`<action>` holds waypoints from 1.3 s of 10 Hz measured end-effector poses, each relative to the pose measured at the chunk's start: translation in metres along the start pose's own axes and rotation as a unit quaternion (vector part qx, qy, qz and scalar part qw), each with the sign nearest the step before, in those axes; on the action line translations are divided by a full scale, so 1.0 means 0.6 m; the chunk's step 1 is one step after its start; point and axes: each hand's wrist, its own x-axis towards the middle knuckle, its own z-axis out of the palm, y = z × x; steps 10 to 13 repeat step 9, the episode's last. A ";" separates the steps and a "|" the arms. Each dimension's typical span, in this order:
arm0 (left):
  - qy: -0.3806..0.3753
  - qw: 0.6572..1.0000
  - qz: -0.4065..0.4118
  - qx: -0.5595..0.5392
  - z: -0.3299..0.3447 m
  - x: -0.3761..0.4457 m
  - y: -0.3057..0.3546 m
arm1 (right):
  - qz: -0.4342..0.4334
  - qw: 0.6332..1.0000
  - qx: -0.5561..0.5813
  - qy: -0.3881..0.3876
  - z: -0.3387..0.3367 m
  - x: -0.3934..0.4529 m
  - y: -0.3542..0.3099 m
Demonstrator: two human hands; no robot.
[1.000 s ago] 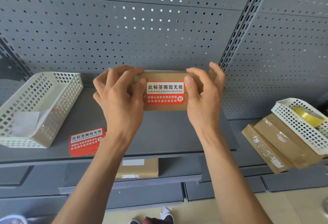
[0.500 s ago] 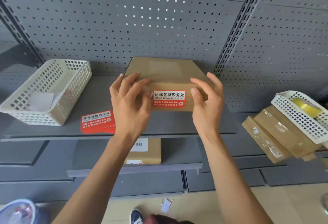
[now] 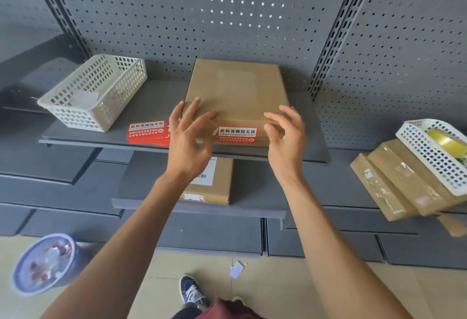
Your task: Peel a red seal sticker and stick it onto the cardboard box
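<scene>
A flat cardboard box lies on the grey shelf, with a red and white seal sticker stuck over its near edge. My left hand hovers at the box's near left corner, fingers spread and holding nothing. My right hand is at the near right corner, fingers apart, thumb close to the sticker's right end. A stack of red seal stickers lies on the shelf just left of my left hand.
A white mesh basket with backing paper stands at the shelf's left. Another box lies on the lower shelf. At the right, several taped boxes lean under a white basket holding a yellow tape roll. A bin sits on the floor.
The box went from being held up in both hands to lying flat on the shelf. Both hands have let go and opened, drawing back a little toward me.
</scene>
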 end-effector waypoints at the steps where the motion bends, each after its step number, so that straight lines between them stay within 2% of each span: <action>1: -0.014 1.000 -0.006 0.005 -0.007 -0.001 0.003 | -0.012 1.000 -0.022 -0.013 -0.010 0.002 -0.001; 4: -0.056 0.997 0.022 0.050 -0.027 0.002 -0.007 | -0.025 0.998 -0.041 -0.028 -0.020 -0.005 -0.012; 6: -0.088 0.988 0.054 0.114 -0.046 0.009 -0.012 | 0.019 0.986 -0.065 -0.151 -0.056 0.006 -0.012; 8: -0.099 0.990 -0.023 0.099 -0.086 0.055 0.009 | 0.041 0.992 -0.031 -0.115 -0.180 0.020 -0.102; 9: -0.090 0.995 -0.049 0.015 -0.102 0.085 0.021 | -0.013 0.998 0.015 -0.061 -0.258 0.012 -0.195; 13: -0.090 0.995 -0.049 0.015 -0.102 0.085 0.021 | -0.013 0.998 0.015 -0.061 -0.258 0.012 -0.195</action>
